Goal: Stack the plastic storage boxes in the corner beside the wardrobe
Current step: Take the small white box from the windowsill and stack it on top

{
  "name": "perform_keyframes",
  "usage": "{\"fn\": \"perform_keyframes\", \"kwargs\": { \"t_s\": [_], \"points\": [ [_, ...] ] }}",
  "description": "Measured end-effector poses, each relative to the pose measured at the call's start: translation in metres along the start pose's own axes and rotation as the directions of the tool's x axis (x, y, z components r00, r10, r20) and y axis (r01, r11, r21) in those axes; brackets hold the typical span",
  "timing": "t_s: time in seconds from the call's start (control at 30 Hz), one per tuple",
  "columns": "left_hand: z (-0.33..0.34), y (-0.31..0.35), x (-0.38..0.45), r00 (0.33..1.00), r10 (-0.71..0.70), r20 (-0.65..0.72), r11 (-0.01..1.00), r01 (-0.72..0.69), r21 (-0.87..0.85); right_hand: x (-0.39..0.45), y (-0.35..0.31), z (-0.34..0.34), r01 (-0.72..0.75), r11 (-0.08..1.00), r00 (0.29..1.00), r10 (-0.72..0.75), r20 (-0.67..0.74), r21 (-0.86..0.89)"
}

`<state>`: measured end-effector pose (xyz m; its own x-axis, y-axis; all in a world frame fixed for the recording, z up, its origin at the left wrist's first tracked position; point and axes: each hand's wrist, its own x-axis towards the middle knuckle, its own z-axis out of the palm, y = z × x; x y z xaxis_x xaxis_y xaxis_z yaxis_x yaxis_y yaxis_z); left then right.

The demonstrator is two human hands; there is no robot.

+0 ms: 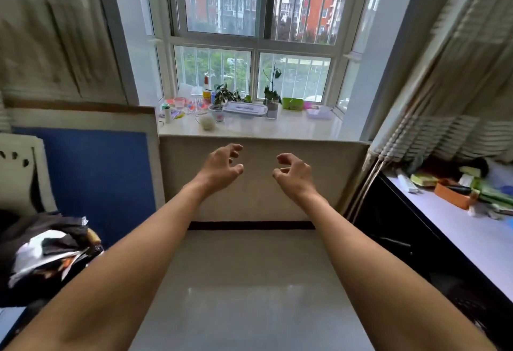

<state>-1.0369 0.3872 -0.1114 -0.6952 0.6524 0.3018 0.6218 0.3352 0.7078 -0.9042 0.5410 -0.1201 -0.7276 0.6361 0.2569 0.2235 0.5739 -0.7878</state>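
Both my arms stretch forward toward the window. My left hand point(222, 166) and my right hand point(294, 173) hover side by side below the sill, fingers curled and apart, holding nothing. A clear plastic storage box point(244, 109) with a lid sits on the windowsill point(277, 127), well beyond both hands. A smaller clear box point(319, 114) lies further right on the sill. No wardrobe is recognisable in view.
Potted plants point(222, 98), bottles, cups and a green container point(292, 103) crowd the sill. A blue board point(97, 178) leans at left above a heap of clothes point(47, 248). A cluttered desk point(472, 228) runs along the right under a curtain point(449, 78). Pale floor lies below.
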Motion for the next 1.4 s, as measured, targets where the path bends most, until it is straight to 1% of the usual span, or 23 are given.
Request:
{"fn": "perform_keyframes", "kwargs": {
  "t_s": [0.17,0.4,0.53,0.63,0.7,0.77,0.9,1.0,1.13,1.23,1.33,1.4],
  "points": [
    [0.013,-0.038,0.125,0.999,-0.03,0.021,1.0,0.03,-0.005,0.126,0.016,0.027,-0.024,1.0,1.0,0.024,0.009,-0.01],
    [0.028,-0.076,0.259,0.995,-0.065,0.072,0.998,0.065,0.009,0.271,0.04,0.051,-0.048,0.999,0.997,0.048,0.056,-0.011],
    [0.045,-0.108,0.34,0.994,-0.099,0.036,0.995,0.098,0.011,0.367,0.067,0.077,-0.027,0.999,0.993,0.029,0.114,-0.02],
    [0.06,-0.135,0.404,0.986,-0.167,-0.012,0.986,0.167,-0.001,0.444,0.094,0.094,-0.028,0.999,0.991,0.03,0.131,-0.018],
    [0.072,-0.154,0.459,0.973,-0.229,-0.032,0.973,0.23,0.027,0.509,0.115,0.106,-0.048,0.998,0.985,0.053,0.165,-0.037],
    [0.077,-0.162,0.487,0.97,-0.24,-0.026,0.967,0.242,0.083,0.543,0.126,0.112,-0.065,0.995,0.98,0.078,0.182,-0.074],
    [0.088,-0.189,0.558,0.961,-0.27,-0.064,0.953,0.276,0.125,0.619,0.145,0.134,-0.083,0.99,0.97,0.107,0.219,-0.118],
    [0.098,-0.216,0.607,0.948,-0.315,-0.051,0.934,0.319,0.159,0.664,0.156,0.155,-0.097,0.984,0.957,0.133,0.257,-0.148],
    [0.112,-0.258,0.672,0.928,-0.37,-0.037,0.916,0.371,0.152,0.725,0.174,0.186,-0.107,0.971,0.942,0.168,0.291,-0.212],
    [0.122,-0.295,0.721,0.923,-0.384,-0.029,0.896,0.381,0.23,0.77,0.191,0.211,-0.127,0.957,0.94,0.2,0.278,-0.261],
    [0.128,-0.332,0.766,0.903,-0.43,-0.011,0.871,0.418,0.257,0.817,0.204,0.237,-0.179,0.909,0.917,0.292,0.271,-0.377],
    [0.133,-0.353,0.79,0.888,-0.459,0.016,0.846,0.432,0.311,0.84,0.212,0.251,-0.234,0.884,0.89,0.363,0.278,-0.405]
  ]
}}
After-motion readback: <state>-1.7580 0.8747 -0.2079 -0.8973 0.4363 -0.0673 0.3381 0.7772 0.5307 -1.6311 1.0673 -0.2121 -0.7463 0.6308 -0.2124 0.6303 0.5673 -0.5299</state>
